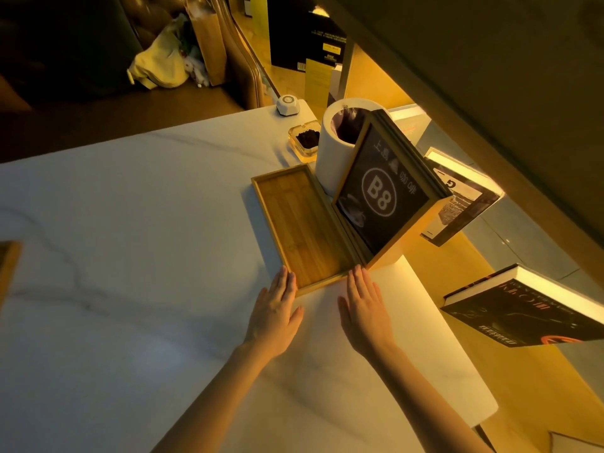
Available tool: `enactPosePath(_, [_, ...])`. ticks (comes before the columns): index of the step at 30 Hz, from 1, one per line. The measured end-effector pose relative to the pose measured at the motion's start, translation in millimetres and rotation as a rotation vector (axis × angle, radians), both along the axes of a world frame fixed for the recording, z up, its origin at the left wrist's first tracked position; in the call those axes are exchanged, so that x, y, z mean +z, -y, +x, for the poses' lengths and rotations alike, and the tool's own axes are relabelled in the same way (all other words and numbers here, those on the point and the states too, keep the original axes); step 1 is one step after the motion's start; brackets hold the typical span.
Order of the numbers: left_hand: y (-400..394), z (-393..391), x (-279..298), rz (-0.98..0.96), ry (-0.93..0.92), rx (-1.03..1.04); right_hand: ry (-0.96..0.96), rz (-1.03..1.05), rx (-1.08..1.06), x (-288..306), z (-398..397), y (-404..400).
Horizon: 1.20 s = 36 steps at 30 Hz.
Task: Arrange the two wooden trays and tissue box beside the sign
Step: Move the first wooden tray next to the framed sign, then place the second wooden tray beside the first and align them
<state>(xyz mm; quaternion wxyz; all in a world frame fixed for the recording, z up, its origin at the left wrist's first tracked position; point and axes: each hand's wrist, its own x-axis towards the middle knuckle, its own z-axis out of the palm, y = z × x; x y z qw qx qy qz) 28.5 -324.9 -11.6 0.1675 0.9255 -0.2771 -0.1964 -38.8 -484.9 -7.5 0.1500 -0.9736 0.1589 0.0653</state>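
Note:
A long wooden tray (pixel 300 227) lies flat on the white marble table (pixel 130 256), its right side against the base of the black "B8" sign (pixel 380 197) in a wooden frame. My left hand (pixel 277 308) lies flat with its fingertips touching the tray's near left corner. My right hand (pixel 364 308) is flat too, fingertips at the tray's near right corner. Both hands hold nothing. Part of another wooden object (pixel 8 266) shows at the table's left edge. No tissue box is in view.
Behind the sign stands a white cylindrical bin (pixel 330 158), with a glass ashtray (pixel 305 138) and a small white call button (pixel 288 104) further back. Books (pixel 529 308) stand on a lit shelf to the right. A dark seat with bags is beyond the table.

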Motion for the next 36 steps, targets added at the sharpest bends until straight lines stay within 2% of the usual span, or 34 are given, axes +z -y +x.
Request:
enactPosePath(3, [-2,8,17,0.0,-0.07,-0.013,-0.07,-0.049,-0.001,16,9,-1])
enactPosePath(6, [-7,14,38,-0.124,-0.136,0.071,-0.018,-0.06,0.013,37,22,-5])
enactPosePath(10, [-30,18,65,-0.189,-0.051,0.184,0.015,0.023,0.101,73,36,-23])
enactPosePath(13, [-65,19,82,-0.208,0.052,0.243,-0.046,-0.06,0.255,97,51,-49])
enactPosePath(15, [-95,19,91,-0.208,0.125,0.293,-0.071,-0.091,0.272,109,60,-72])
enactPosePath(18, [-145,16,102,-0.178,0.252,0.351,0.02,-0.16,0.355,116,69,-113])
enactPosePath(25, [-275,10,128,-0.048,0.434,0.475,0.161,-0.088,0.451,125,87,-234])
enactPosePath(31, [-399,14,126,0.012,0.468,0.544,0.178,-0.029,0.522,122,88,-347])
enactPosePath(36, [-485,20,105,0.046,0.458,0.525,0.077,0.069,0.505,104,86,-424])
